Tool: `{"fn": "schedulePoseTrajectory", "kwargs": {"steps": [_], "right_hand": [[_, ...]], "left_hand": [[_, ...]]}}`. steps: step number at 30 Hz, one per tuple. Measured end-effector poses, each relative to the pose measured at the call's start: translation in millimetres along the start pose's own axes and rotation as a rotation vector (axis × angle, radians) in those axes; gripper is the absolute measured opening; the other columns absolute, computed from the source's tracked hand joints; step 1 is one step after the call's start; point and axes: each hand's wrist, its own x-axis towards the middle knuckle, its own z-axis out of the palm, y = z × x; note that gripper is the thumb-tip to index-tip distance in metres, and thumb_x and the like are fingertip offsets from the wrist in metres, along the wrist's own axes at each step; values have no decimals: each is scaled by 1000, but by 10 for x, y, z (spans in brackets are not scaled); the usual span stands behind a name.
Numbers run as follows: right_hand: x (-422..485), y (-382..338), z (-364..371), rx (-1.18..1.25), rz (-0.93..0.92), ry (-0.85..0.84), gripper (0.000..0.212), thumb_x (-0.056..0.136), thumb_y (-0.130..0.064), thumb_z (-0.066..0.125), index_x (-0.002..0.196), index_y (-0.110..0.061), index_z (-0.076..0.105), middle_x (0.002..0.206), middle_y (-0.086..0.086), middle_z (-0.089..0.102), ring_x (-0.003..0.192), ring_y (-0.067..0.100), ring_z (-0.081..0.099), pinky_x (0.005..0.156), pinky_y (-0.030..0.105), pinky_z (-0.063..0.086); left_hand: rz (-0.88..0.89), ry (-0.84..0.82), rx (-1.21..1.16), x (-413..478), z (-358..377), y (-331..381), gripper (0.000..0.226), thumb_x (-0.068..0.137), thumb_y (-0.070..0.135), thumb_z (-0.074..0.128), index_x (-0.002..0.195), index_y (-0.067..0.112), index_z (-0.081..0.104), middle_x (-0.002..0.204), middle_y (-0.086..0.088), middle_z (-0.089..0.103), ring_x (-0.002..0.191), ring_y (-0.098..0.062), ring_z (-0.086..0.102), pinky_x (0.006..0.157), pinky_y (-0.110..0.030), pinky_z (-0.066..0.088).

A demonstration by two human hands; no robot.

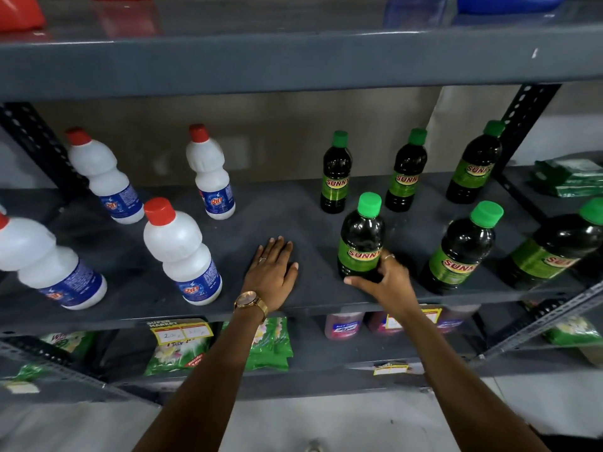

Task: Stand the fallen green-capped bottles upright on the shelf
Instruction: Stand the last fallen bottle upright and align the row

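Several dark green-capped bottles stand upright on the grey shelf (293,203). Three form a back row (336,174), (406,172), (474,164). Three stand in front: one (360,236) at the left, one (460,249) in the middle, one (551,246) at the right edge. My right hand (388,282) wraps around the base of the front left bottle, thumb out to the left. My left hand (272,272) lies flat, palm down, on bare shelf to the left of that bottle, holding nothing.
Several white red-capped bottles (182,252) stand on the left half of the shelf. An upper shelf beam (293,60) runs overhead. Green packets (270,344) and pink bottles (346,324) fill the shelf below. Green packs (571,177) lie at the far right.
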Motion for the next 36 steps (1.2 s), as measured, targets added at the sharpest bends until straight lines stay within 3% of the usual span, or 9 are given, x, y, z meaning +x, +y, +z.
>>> {"fn": "schedulePoseTrajectory", "kwargs": {"steps": [2,4,9,14,26,28,31,33,36], "right_hand": [[-191,25,-9,-12,2,8,70,50,-61,82,109,-31,56,104,-9,69,100,6,64,85,22,50],[-317,43,-12,-42,-6,6,69,52,-63,79,109,-32,54,101,-14,66,96,-2,61,78,9,46],[-365,105,-45,-132,-27,-48,65,63,-29,87,117,-24,49,101,-16,59,94,-3,55,73,-3,36],[-359,80,-17,-213,-18,-53,76,66,-30,85,129,-10,48,115,5,61,102,17,55,84,27,46],[-410,25,-39,-121,-45,-115,83,67,-30,85,138,-13,44,130,-1,58,121,14,51,98,25,40],[-548,48,-167,2,-81,-36,82,65,-31,85,138,-19,48,132,-10,54,120,3,51,99,20,40],[-847,227,-554,57,-157,306,42,68,-47,77,105,-32,64,106,-11,68,94,2,63,81,17,49],[-955,399,-900,125,-179,580,32,72,-33,79,96,-30,58,93,-4,62,82,9,62,73,22,49],[-877,676,-1493,158,-72,764,57,72,-13,82,118,-16,50,118,8,48,102,4,52,91,18,43]], "left_hand": [[2,-3,8,9,8,-6,53,97,37,33,145,15,24,157,-8,20,146,-20,12,120,-36,3],[5,-2,19,8,14,-10,53,97,36,32,145,14,24,157,-8,20,146,-21,12,120,-36,4],[10,-3,-17,-8,-3,6,52,97,35,35,144,14,27,157,-10,22,146,-23,14,121,-38,7],[47,10,-57,-78,33,69,49,97,33,37,142,14,33,155,-7,27,145,-20,18,121,-37,10],[-47,92,-122,-179,-61,247,50,96,27,42,143,12,31,153,-10,31,144,-22,23,120,-35,16],[-161,298,-277,-352,-100,430,49,94,21,47,140,10,35,148,-15,39,139,-26,31,116,-39,26],[-141,569,-411,-797,-42,978,43,91,29,49,132,18,41,133,0,48,123,-13,42,105,-22,31],[57,464,-461,-1086,79,1482,40,91,40,46,130,34,39,121,16,47,114,4,41,99,-10,29],[220,261,-530,-1123,347,2223,47,89,47,49,132,42,33,122,16,48,113,5,43,96,-16,39]]}}
